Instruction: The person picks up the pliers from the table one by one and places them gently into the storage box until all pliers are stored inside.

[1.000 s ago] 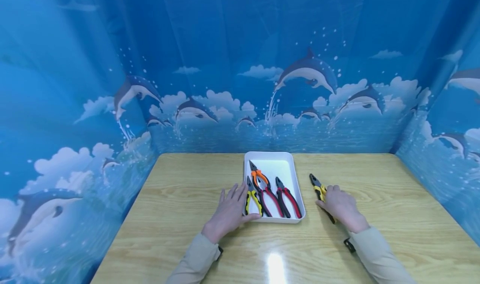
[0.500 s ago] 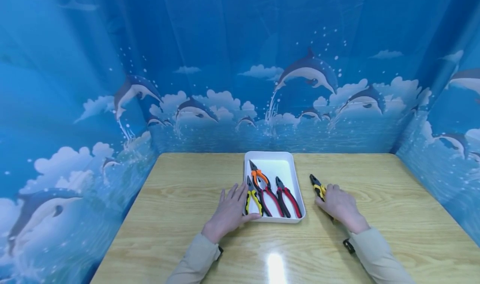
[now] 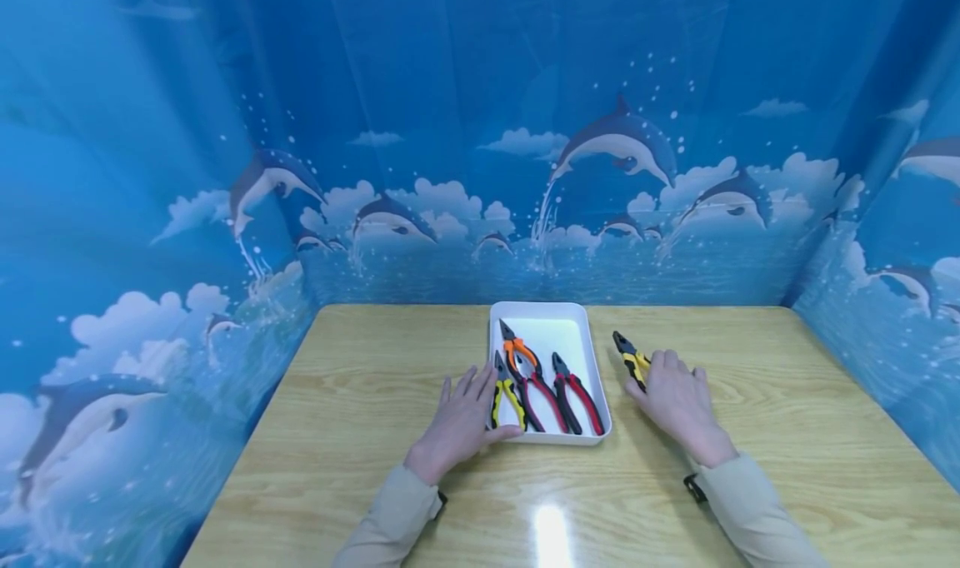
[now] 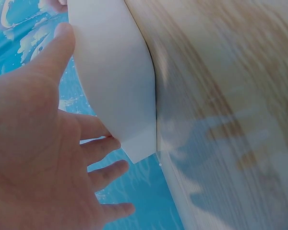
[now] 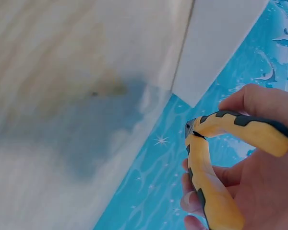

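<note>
My right hand (image 3: 678,401) grips yellow-and-black pliers (image 3: 630,358) to the right of the white tray (image 3: 561,333). In the right wrist view the handles (image 5: 213,191) stand spread, thumb against one and fingers against the other, raised over the table. Straight fingers of my left hand (image 3: 459,414) rest along the tray's left rim, with the thumb at its near left corner; the left wrist view shows them against the outer wall (image 4: 117,72). Inside the tray lie orange-handled pliers (image 3: 517,347), smaller yellow-and-black pliers (image 3: 517,403), and two red-and-black pliers, one (image 3: 588,401) at the right.
The wooden table (image 3: 375,376) extends to both sides of the tray. A blue curtain (image 3: 450,77) printed with dolphins hangs behind the table and along both sides. Grey sleeves and dark wrist straps show on both arms.
My right hand has lifted the yellow-and-black pliers, whose nose has shifted away from me and slightly left. My left hand stays at the tray.
</note>
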A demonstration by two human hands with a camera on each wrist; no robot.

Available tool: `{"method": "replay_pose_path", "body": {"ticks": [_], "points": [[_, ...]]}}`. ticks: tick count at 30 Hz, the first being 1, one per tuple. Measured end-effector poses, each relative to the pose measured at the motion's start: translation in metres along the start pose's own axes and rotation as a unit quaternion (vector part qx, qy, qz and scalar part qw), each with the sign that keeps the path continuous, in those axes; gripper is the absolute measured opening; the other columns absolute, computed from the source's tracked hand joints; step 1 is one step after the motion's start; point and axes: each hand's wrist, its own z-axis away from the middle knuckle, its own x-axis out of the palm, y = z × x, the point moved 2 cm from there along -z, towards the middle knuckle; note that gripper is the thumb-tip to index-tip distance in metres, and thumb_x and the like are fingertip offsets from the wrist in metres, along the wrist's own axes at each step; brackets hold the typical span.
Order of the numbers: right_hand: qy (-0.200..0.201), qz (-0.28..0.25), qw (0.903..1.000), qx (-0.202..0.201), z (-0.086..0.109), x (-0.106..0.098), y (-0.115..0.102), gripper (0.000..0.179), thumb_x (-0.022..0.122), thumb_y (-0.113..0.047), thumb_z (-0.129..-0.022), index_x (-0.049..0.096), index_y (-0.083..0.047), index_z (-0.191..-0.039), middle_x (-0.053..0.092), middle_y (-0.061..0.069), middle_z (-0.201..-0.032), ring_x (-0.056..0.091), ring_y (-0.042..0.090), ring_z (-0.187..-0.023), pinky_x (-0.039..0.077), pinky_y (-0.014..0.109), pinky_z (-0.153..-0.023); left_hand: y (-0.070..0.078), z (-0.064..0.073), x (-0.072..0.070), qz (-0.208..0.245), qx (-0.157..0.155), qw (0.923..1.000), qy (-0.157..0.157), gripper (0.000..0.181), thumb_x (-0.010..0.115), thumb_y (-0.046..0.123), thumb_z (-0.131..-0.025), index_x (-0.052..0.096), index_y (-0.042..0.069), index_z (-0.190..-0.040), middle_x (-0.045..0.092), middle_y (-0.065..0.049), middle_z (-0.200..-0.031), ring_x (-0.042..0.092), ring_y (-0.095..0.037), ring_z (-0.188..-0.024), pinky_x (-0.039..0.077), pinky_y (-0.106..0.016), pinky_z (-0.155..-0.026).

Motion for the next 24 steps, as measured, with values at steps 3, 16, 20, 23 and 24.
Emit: {"method": "replay_pose_path", "body": {"ticks": [3, 16, 20, 23, 24], "points": [[0.000, 0.000, 1.0000, 0.000, -0.002, -0.005, -0.005, 0.043, 0.064, -0.037, -0.095, 0.048, 0.002, -0.087, 0.045, 0.012, -0.078, 0.040, 0.025, -0.065, 0.031, 0.037, -0.061, 0.000, 0.000, 0.000, 0.002, 0.000, 1.0000, 0.001, 0.100, 0.055, 0.070, -0.091, 0.026, 0.004, -0.160, 0.021, -0.014, -0.167, 0.020, -0.040, -0.153, 0.016, -0.067, -0.121], [-0.013, -0.001, 0.9999, -0.009, -0.018, -0.018, -0.037, 0.050, 0.061, -0.041, -0.097, 0.053, 0.009, -0.099, 0.053, 0.020, -0.089, 0.049, 0.029, -0.073, 0.039, 0.045, -0.068, 0.001, 0.001, -0.001, 0.004, 0.001, 1.0000, 0.000, 0.098, 0.057, 0.067, -0.092, 0.026, 0.003, -0.160, 0.021, -0.015, -0.167, 0.021, -0.041, -0.152, 0.016, -0.067, -0.121], [-0.006, 0.000, 0.9999, -0.013, -0.023, -0.019, -0.045, 0.051, 0.062, -0.041, -0.096, 0.054, 0.010, -0.100, 0.054, 0.021, -0.091, 0.051, 0.031, -0.074, 0.040, 0.047, -0.071, 0.000, 0.000, 0.000, 0.004, -0.001, 1.0000, 0.000, 0.099, 0.057, 0.068, -0.092, 0.026, 0.003, -0.160, 0.021, -0.014, -0.167, 0.021, -0.040, -0.152, 0.016, -0.067, -0.121], [-0.007, 0.000, 0.9999, -0.011, -0.025, -0.019, -0.051, 0.052, 0.062, -0.041, -0.096, 0.053, 0.010, -0.101, 0.054, 0.022, -0.092, 0.052, 0.032, -0.076, 0.041, 0.049, -0.073, 0.001, 0.000, -0.001, 0.006, -0.001, 1.0000, 0.000, 0.099, 0.057, 0.068, -0.091, 0.026, 0.003, -0.160, 0.021, -0.014, -0.167, 0.021, -0.041, -0.152, 0.015, -0.067, -0.121], [-0.008, 0.001, 0.9999, -0.009, -0.026, -0.019, -0.053, 0.053, 0.061, -0.041, -0.096, 0.053, 0.011, -0.101, 0.054, 0.023, -0.092, 0.053, 0.033, -0.076, 0.041, 0.050, -0.074, 0.001, 0.000, -0.001, 0.006, -0.001, 1.0000, 0.000, 0.099, 0.058, 0.068, -0.091, 0.026, 0.003, -0.160, 0.021, -0.015, -0.167, 0.021, -0.041, -0.152, 0.016, -0.067, -0.121]]}}
